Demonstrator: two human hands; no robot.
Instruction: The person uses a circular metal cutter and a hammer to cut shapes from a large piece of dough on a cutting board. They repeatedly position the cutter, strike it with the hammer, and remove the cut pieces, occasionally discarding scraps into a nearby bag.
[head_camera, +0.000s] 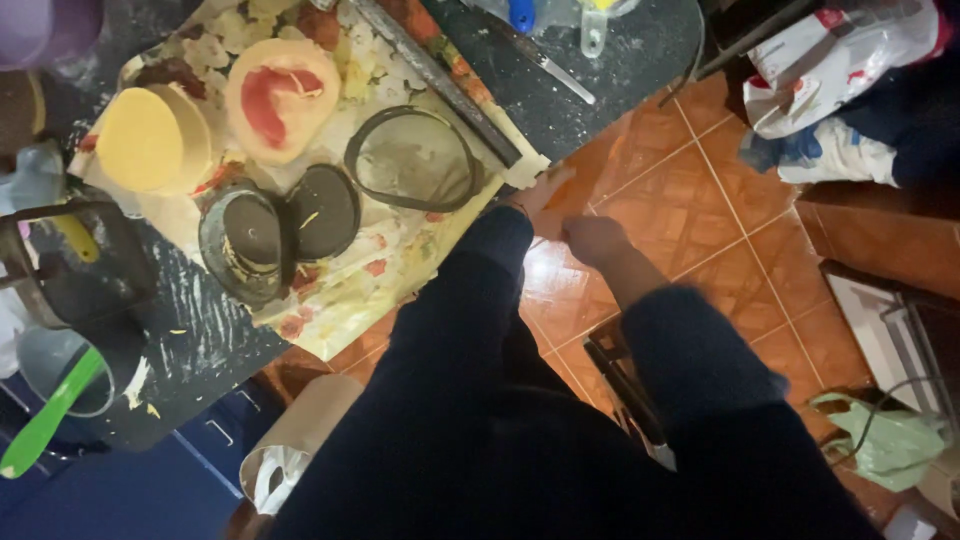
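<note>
My left hand (538, 192) reaches out of a dark sleeve to the near corner of the floral cloth (400, 262) on the dark table (610, 60). Its blurred fingers are stretched out and hold nothing. My right hand (594, 240) hovers beside it over the tiled floor (700, 200), curled into a loose fist with nothing visible in it. Nearest on the cloth lie a dark round ring (414, 160) and a long metal bar (440, 80).
On the cloth also sit a yellow round block (140, 140), a cream cast with a pink denture shape (281, 97) and two dark round flask halves (246, 246). A green spatula (45, 420) rests in a grey bowl. Plastic bags (830, 60) lie on the floor.
</note>
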